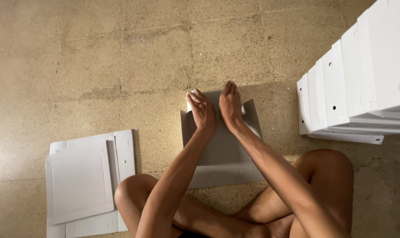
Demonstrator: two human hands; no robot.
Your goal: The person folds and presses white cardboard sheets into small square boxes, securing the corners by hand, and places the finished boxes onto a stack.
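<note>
A flat grey cardboard box blank lies on the floor in front of my crossed legs. My left hand and my right hand rest side by side on its far end, palms down. The left fingers curl over a small white flap at the blank's far edge. The right hand lies flat with its fingers stretched forward, pressing the card down. The far edge of the blank is mostly hidden under both hands.
A pile of flat white box blanks lies at my left knee. A tall stack of folded white boxes stands at the right. The floor is speckled tan stone tile.
</note>
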